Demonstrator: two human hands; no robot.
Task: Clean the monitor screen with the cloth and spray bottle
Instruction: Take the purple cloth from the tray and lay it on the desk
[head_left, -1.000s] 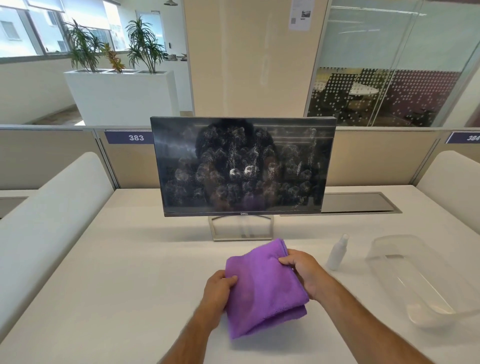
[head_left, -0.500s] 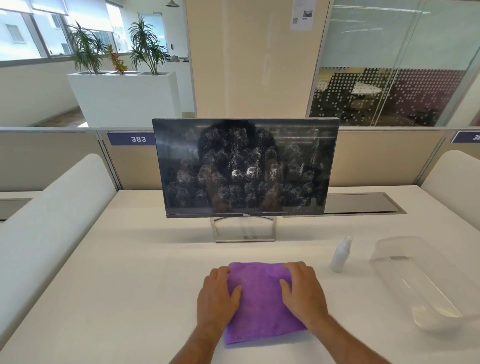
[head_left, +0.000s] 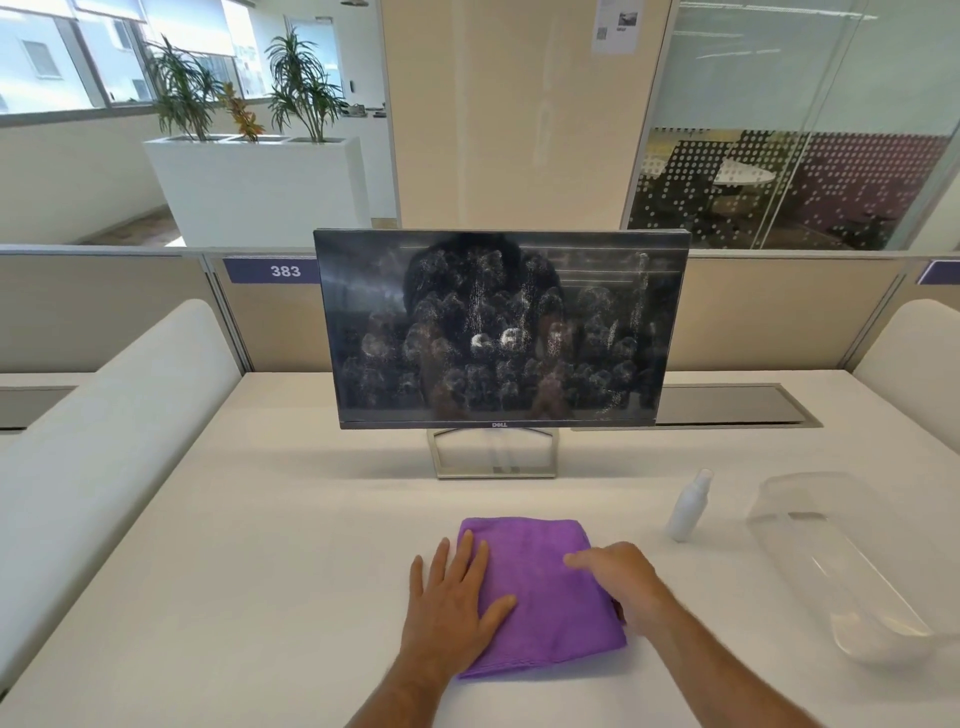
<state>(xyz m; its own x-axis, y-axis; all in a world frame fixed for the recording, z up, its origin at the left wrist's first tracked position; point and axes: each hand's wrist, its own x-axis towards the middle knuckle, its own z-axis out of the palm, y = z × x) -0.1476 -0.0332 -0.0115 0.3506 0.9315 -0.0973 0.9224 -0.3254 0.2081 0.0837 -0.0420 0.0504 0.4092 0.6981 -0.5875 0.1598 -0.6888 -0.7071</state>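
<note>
A dark monitor (head_left: 501, 332) on a metal stand faces me, its screen covered in spray droplets and streaks. In front of it a folded purple cloth (head_left: 540, 587) lies flat on the white desk (head_left: 260, 545). My left hand (head_left: 452, 603) presses flat on the cloth's left edge with straight fingers. My right hand (head_left: 623, 582) rests on the cloth's right side, fingers slightly bent and blurred. A small white spray bottle (head_left: 688, 506) stands upright to the right of the cloth, untouched.
A clear plastic tub (head_left: 841, 566) sits at the right of the desk, close to the bottle. Low beige partitions run behind the monitor, and a grey cable hatch (head_left: 727, 408) lies at the back right. White padded dividers flank the desk on both sides.
The cloth was held up in both hands a second ago; it now lies flat on the desk. My hands have spread apart slightly, the right one shifting toward the cloth's right edge.
</note>
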